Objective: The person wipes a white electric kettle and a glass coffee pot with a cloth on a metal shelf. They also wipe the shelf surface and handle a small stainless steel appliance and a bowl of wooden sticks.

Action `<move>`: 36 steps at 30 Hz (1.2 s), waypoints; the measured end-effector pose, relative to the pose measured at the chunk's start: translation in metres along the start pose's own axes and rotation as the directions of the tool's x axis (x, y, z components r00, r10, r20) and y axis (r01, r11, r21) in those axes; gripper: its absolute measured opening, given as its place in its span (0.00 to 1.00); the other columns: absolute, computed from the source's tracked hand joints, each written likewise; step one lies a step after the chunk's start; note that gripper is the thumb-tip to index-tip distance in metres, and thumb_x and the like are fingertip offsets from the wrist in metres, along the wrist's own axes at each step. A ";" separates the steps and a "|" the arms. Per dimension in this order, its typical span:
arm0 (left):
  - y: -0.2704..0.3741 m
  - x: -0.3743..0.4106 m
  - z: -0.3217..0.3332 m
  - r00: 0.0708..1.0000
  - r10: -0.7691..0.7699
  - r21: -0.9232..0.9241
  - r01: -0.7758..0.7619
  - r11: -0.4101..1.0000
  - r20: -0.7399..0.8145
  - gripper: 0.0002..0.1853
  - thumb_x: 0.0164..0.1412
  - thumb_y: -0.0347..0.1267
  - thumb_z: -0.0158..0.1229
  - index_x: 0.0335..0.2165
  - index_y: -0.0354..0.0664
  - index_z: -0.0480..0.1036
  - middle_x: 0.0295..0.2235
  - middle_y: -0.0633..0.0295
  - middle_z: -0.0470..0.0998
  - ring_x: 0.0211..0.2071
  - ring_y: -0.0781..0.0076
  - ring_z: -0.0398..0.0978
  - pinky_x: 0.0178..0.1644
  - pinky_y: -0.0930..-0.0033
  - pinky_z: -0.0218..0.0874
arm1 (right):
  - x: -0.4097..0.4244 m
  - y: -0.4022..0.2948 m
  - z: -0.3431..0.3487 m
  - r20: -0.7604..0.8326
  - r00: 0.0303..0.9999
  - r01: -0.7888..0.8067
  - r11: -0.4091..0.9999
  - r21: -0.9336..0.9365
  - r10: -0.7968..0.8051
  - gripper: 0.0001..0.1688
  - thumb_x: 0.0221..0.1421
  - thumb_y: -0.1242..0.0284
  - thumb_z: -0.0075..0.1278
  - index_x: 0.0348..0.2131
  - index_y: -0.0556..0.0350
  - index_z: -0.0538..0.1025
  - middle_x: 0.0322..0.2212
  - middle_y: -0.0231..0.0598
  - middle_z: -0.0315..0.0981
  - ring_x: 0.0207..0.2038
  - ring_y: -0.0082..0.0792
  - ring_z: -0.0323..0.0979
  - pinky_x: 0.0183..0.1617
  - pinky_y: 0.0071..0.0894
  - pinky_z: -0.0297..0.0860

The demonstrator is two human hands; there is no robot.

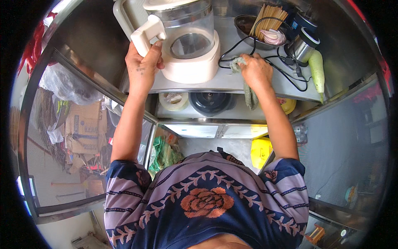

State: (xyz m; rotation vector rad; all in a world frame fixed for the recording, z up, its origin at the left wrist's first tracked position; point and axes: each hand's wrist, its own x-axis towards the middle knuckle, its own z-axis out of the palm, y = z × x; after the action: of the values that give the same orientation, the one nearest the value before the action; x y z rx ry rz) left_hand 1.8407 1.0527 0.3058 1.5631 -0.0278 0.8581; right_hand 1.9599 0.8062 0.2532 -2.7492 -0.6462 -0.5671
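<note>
My left hand (pixel 144 67) is closed around the cream plastic handle (pixel 144 37) of a glass jug (pixel 186 31) with a cream lid. The jug stands upright on its round cream base (pixel 189 70), near the front edge of a metal shelf. To the right, my right hand (pixel 256 71) holds a grey-green cloth (pixel 250 96); part of it lies against the shelf, and the rest hangs over the front edge. A black cable (pixel 231 51) loops on the shelf on both sides of this hand.
Behind the cable stands a metal bowl (pixel 244 28) with wooden chopsticks (pixel 270 18) and a pink-white item. Right of it are a steel cup (pixel 303 46) and a pale green radish (pixel 317 71). The lower shelf bears a dark bowl (pixel 210 104) and a tape roll (pixel 174 101). Mesh doors stand open at both sides.
</note>
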 end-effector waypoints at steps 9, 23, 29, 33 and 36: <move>-0.004 0.006 -0.002 0.999 0.018 -0.010 -0.018 1.000 0.033 0.15 0.55 0.28 0.53 0.42 0.36 0.64 0.17 0.67 0.65 0.15 0.80 0.61 0.19 0.76 0.56 | 0.010 0.016 0.016 -0.128 0.992 -0.004 0.997 0.072 0.013 0.23 0.47 0.65 0.52 0.46 0.43 0.72 0.37 0.50 0.72 0.37 0.48 0.72 0.41 0.40 0.68; -0.026 -0.004 -0.012 0.990 0.131 0.207 -0.119 0.971 -0.045 0.17 0.46 0.31 0.58 0.38 0.35 0.69 0.28 0.63 0.74 0.30 0.76 0.69 0.36 0.74 0.61 | 0.018 -0.050 -0.076 -0.375 0.915 0.397 -0.165 0.903 0.153 0.20 0.55 0.75 0.46 0.47 0.65 0.67 0.41 0.37 0.69 0.43 0.27 0.67 0.50 0.26 0.62; -0.026 -0.013 -0.001 0.999 0.026 -0.047 -0.025 0.999 0.021 0.16 0.47 0.25 0.55 0.38 0.38 0.68 0.25 0.70 0.69 0.23 0.85 0.64 0.26 0.80 0.57 | 0.063 -0.124 -0.079 -0.730 0.592 0.711 0.649 0.271 -0.343 0.38 0.32 0.71 0.59 0.49 0.53 0.67 0.47 0.52 0.62 0.52 0.51 0.59 0.57 0.49 0.52; -0.024 -0.009 -0.010 0.994 -0.041 -0.072 0.049 0.996 0.103 0.13 0.47 0.24 0.54 0.36 0.39 0.68 0.26 0.71 0.69 0.26 0.85 0.64 0.30 0.79 0.57 | 0.077 -0.136 -0.084 -0.627 0.626 0.646 0.758 0.084 -0.464 0.31 0.32 0.68 0.60 0.41 0.53 0.72 0.46 0.45 0.64 0.49 0.43 0.62 0.54 0.50 0.53; -0.023 -0.010 -0.004 0.994 -0.045 -0.092 0.055 0.994 0.100 0.14 0.46 0.23 0.57 0.36 0.38 0.68 0.28 0.69 0.70 0.31 0.83 0.65 0.35 0.78 0.59 | 0.088 -0.124 -0.068 -0.733 0.528 0.696 0.713 0.084 -0.428 0.25 0.31 0.76 0.54 0.38 0.56 0.73 0.44 0.43 0.68 0.46 0.44 0.65 0.51 0.46 0.56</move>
State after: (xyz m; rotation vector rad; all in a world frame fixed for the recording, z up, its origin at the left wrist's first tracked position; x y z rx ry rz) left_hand 1.8433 1.0563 0.2807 1.5093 -0.0982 0.7301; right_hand 1.9531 0.9235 0.3715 -1.6974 -1.3024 -1.3408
